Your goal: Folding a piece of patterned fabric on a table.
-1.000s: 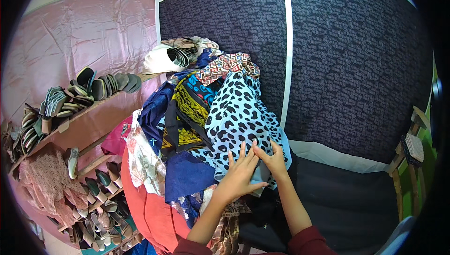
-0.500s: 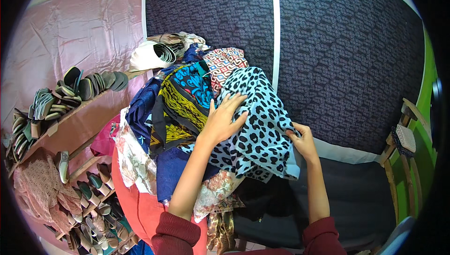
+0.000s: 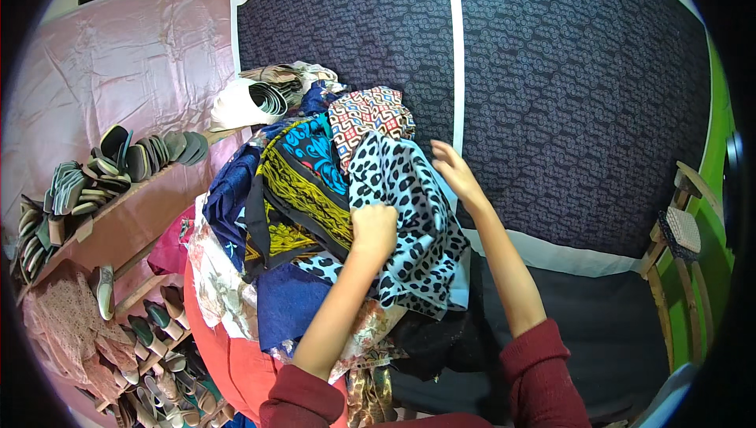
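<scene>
A light-blue cloth with black leopard spots (image 3: 425, 223) lies bunched on top of a heap of fabrics. My left hand (image 3: 374, 229) is closed in a fist on its left side, gripping the material. Beyond the cloth's upper right edge, my right hand (image 3: 457, 170) has its fingers stretched out; whether they touch the cloth I cannot tell. Just left of my left hand is a black cloth with yellow pattern (image 3: 303, 180). A red, white and blue geometric print cloth (image 3: 370, 113) rests behind the spotted one. Navy fabric (image 3: 287, 302) shows below.
On the left, slanted shelves carry stacked shoe soles (image 3: 110, 164) and several shoes (image 3: 161, 318). A rolled white sheet (image 3: 240, 105) sits behind the heap. A dark patterned panel (image 3: 583, 97) rises at the back; a wooden chair frame (image 3: 677, 255) stands at right.
My left hand has gone from spread fingers to a fist on the spotted cloth. My right hand has left the lower right corner and moved up and left. The cloth is more bunched.
</scene>
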Demonstrator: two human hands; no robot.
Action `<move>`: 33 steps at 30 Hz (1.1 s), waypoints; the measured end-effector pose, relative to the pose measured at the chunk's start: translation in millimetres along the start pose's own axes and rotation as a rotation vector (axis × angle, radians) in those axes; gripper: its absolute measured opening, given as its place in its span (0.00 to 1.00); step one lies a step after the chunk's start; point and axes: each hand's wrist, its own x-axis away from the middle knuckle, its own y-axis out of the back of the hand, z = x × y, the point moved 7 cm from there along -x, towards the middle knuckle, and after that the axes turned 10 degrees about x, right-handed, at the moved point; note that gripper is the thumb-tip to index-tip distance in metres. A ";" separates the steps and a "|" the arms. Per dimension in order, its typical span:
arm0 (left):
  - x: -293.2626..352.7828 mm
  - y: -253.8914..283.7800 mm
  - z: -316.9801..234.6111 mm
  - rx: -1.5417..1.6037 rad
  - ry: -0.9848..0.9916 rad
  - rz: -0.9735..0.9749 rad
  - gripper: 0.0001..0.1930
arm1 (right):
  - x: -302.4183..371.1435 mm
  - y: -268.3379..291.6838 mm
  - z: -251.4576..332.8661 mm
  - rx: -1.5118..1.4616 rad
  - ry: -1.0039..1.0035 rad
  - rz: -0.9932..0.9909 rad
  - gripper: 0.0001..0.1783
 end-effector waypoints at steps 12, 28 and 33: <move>10.9 -28.3 -2.3 -0.033 0.062 -0.019 0.20 | -101.6 -13.1 -19.3 -0.297 -0.099 -0.159 0.15; 15.9 -14.1 6.1 0.051 0.167 -0.001 0.15 | 104.9 89.9 96.3 0.034 0.345 0.006 0.13; 18.3 20.0 3.6 0.418 0.184 -0.089 0.33 | 100.0 67.3 41.6 -0.245 0.119 0.077 0.24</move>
